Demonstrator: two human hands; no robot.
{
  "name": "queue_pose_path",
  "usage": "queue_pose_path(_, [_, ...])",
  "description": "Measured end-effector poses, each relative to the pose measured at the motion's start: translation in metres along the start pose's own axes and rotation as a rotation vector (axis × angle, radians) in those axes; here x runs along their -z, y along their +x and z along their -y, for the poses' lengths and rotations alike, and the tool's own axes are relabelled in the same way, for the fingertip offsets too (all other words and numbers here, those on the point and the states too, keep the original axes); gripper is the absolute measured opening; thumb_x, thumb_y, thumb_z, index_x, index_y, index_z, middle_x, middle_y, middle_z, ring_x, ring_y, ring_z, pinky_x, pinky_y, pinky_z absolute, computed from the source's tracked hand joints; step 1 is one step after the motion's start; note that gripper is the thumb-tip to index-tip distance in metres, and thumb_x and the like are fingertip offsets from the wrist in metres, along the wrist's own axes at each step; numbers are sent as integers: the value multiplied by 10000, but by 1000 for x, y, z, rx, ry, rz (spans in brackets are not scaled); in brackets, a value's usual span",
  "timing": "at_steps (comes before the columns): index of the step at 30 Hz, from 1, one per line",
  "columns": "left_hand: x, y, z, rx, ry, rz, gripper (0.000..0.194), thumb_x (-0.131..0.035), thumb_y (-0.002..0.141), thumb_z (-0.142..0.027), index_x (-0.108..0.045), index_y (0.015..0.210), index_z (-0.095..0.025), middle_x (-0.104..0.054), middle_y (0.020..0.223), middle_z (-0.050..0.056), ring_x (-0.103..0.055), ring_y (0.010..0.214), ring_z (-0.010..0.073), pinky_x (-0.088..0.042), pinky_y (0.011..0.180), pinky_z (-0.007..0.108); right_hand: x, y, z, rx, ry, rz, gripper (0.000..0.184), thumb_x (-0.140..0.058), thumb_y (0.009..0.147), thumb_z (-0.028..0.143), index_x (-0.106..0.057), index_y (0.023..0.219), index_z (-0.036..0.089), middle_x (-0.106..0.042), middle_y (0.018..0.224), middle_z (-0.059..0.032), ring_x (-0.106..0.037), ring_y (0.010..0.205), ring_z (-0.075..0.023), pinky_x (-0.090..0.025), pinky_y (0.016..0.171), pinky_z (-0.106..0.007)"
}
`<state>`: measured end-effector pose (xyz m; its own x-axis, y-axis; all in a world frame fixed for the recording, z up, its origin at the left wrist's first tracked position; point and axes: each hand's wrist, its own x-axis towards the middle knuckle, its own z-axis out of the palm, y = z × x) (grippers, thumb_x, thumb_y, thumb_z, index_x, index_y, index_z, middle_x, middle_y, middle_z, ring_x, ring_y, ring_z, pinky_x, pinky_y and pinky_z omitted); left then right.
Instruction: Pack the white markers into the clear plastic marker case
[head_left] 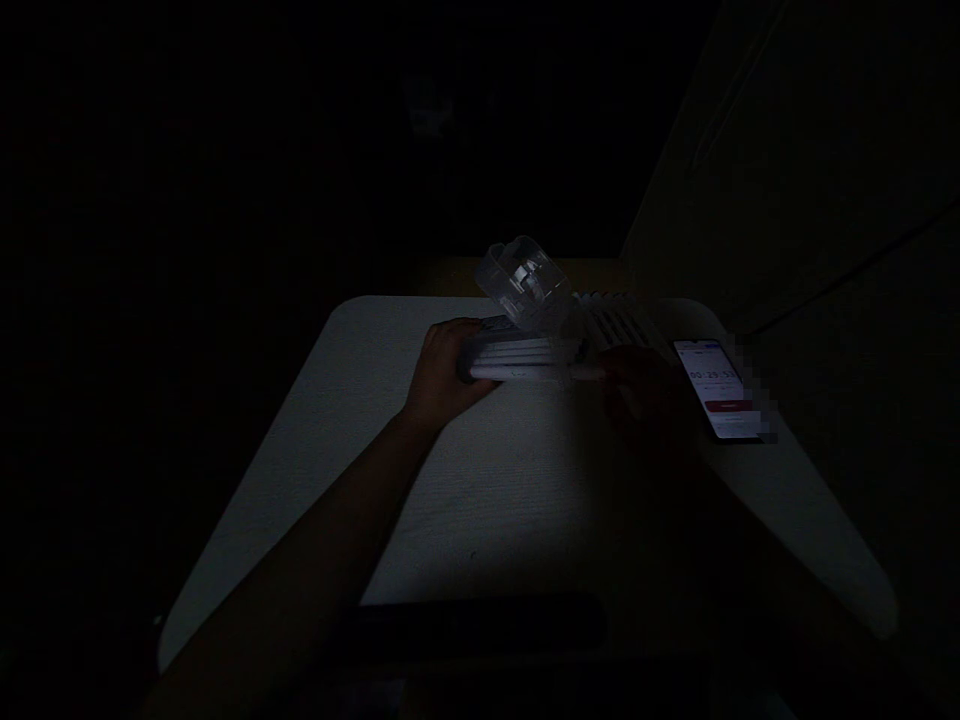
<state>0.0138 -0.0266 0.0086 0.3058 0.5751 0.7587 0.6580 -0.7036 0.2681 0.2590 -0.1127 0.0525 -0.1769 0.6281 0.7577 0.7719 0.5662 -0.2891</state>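
Around the closed end of a clear plastic case (525, 345), my left hand (442, 370) is wrapped. The case lies on its side, its hinged clear lid (525, 280) tipped up at the far side. Several white pens (517, 372) lie lengthwise inside it. At the case's right end my right hand (645, 385), deep in shadow, has its fingers closed on the end of a white pen (587, 371). Whether this pen is partly inside the case is hard to make out. Beyond my right hand, several more pens (619, 325) lie side by side on the table.
A phone (720, 390) with a lit timer screen lies right of my right hand. The pale table (480, 480) has rounded corners. A dark bar (480, 625) runs along its near edge. A wall (810, 200) rises at the right, and the surroundings are very dark.
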Motion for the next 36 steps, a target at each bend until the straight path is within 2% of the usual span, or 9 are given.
queue_pose_path(8, [-1, 0, 2, -5, 3, 15, 621, -737, 621, -428, -460, 1139, -229, -592, 1142, 82, -556, 1049, 267, -451, 884, 429, -1, -1, 3, -18, 97, 52, 270, -453, 858, 213, -569, 1100, 196, -631, 1050, -99, -597, 965, -180, -495, 814, -336])
queue_pose_path(14, [1, 1, -3, 40, 3, 15, 606, -739, 621, -415, -472, 1131, -225, -592, 1141, 85, -553, 1054, 273, -452, 888, 435, -2, -2, 3, -56, 112, 114, 334, -440, 857, 242, -524, 1176, 191, -636, 1007, -87, -604, 842, -159, -499, 768, -323])
queue_pose_path(19, [1, 1, -2, -1, -23, -2, 609, -743, 618, -375, -462, 1137, -226, -588, 1149, 83, -551, 1057, 262, -458, 886, 421, -2, -3, 3, -15, 168, 142, 356, -455, 852, 224, -497, 1204, 195, -638, 1006, -72, -609, 804, -139, -507, 738, -297])
queue_pose_path(28, [0, 1, -2, 13, -2, 15, 601, -734, 626, -384, -460, 1138, -227, -589, 1140, 85, -552, 1053, 269, -452, 884, 431, -2, -3, 5, -17, 157, 229, 357, -438, 862, 190, -500, 1214, 177, -592, 1166, -104, -590, 1008, -171, -505, 839, -322])
queue_pose_path(34, [-1, 0, 0, 0, -10, 0, 609, -736, 625, -404, -460, 1139, -230, -588, 1141, 83, -547, 1056, 268, -447, 890, 427, -6, -7, 5, -41, 184, 314, 446, -427, 871, 245, -423, 1314, 194, -513, 1281, -115, -603, 904, -154, -519, 824, -323])
queue_pose_path(36, [-1, 0, 0, 9, -4, 5, 608, -736, 624, -422, -463, 1132, -231, -589, 1138, 82, -549, 1050, 269, -448, 886, 434, -7, -7, 5, -29, 189, 317, 467, -420, 874, 258, -398, 1338, 209, -498, 1297, -115, -598, 935, -163, -520, 827, -332])
